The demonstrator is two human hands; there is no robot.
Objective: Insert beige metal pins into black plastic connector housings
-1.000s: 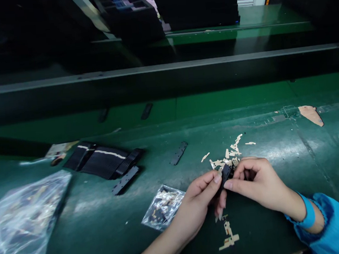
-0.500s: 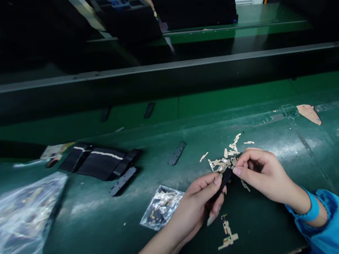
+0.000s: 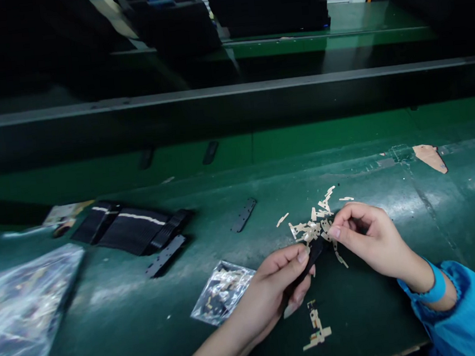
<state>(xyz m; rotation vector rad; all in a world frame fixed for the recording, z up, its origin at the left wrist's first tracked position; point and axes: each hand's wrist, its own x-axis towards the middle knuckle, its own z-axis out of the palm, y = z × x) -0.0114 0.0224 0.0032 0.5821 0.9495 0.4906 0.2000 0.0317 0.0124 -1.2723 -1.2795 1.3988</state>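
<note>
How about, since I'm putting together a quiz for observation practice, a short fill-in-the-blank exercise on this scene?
1. The narrow piece held in the person's left hand is coloured ____.
2. The blue wristband is worn on the person's ____ wrist.
3. In the picture, the small clear bag lies to the ____ of the left hand.
4. The work surface is coloured ____.

Missing words: black; right; left; green.

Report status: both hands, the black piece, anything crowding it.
Left hand gripping black piece. Right hand at edge of pale pieces, hold unclear. Pale pieces crowd black piece's far end. Small clear bag off left.
</note>
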